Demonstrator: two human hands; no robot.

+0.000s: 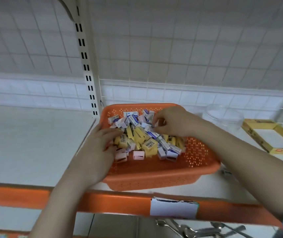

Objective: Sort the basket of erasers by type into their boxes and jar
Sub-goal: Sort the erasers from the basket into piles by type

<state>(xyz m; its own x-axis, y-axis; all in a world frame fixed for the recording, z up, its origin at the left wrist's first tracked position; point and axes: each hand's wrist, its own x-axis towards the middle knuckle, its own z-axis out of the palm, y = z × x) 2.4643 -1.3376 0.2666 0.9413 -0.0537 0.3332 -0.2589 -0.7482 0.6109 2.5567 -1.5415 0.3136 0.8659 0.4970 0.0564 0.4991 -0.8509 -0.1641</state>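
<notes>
Looking down from your head camera, you see an orange perforated plastic basket (197, 162), rectangular with rounded corners, sitting on a pale, smooth shelf (25, 143) edged with a glossy orange strip (103, 201). A heap of small block-shaped erasers (144, 134) fills the basket: white ones with blue printed sleeves toward the back and right, yellow ones in the middle, a few pale pink ones at the front.

Your left hand (97, 148) lies over the basket's left rim, fingers fairly straight and spread, their tips resting on the yellow erasers; it holds nothing you can make out. Your right hand (171, 122) reaches in from the right with fingers curled, thumb and fingertips pinching at a white-and-blue eraser on top of the heap.

Right of the basket stands a clear, round plastic jar (223, 115), and beside it a shallow yellow cardboard box (257, 134), open and rectangular. Behind everything runs a white wire grid (171, 57).
</notes>
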